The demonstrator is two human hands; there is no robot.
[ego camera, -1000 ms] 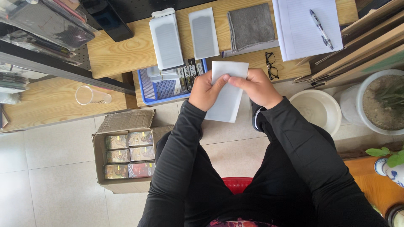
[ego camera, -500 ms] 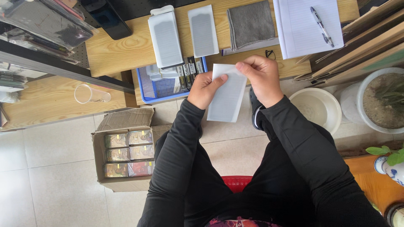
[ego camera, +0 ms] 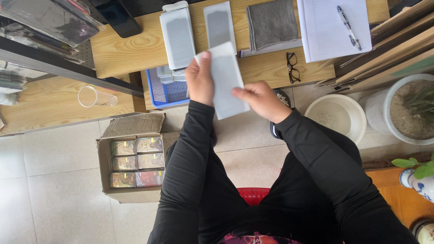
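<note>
Presently catalogued, centre of view: one flat pale grey rectangular sleeve (ego camera: pixel 224 81), held up over the near edge of a wooden table (ego camera: pixel 122 54) and tilted slightly off vertical. The left hand (ego camera: pixel 200 81) is closed along its left long edge, thumb tip at the upper corner; the right hand (ego camera: pixel 260 97) pinches its right edge lower down, fingers curled. Both arms are in black sleeves, and the person sits on a red seat (ego camera: pixel 253 195) seen between the legs. On the table behind the sleeve: a white oblong case (ego camera: pixel 178 36) with a grey face, a second flat grey-faced panel (ego camera: pixel 219 22) just beside it, a folded grey cloth (ego camera: pixel 272 23), a lined white notepad (ego camera: pixel 330 27) with a pen (ego camera: pixel 348 27) lying on it, and a pair of black-rimmed glasses (ego camera: pixel 292 67) near the table edge. A blue mesh basket (ego camera: pixel 165 88) sits at the table's front, partly hidden by the left hand. On a lower wooden surface to the left lies a clear plastic cup (ego camera: pixel 95 96) on its side. On the tiled floor: an open cardboard box (ego camera: pixel 131 158) holding rows of small printed packs, a white empty bowl (ego camera: pixel 337 116), and a white pot with soil and a plant (ego camera: pixel 407 108).
</note>
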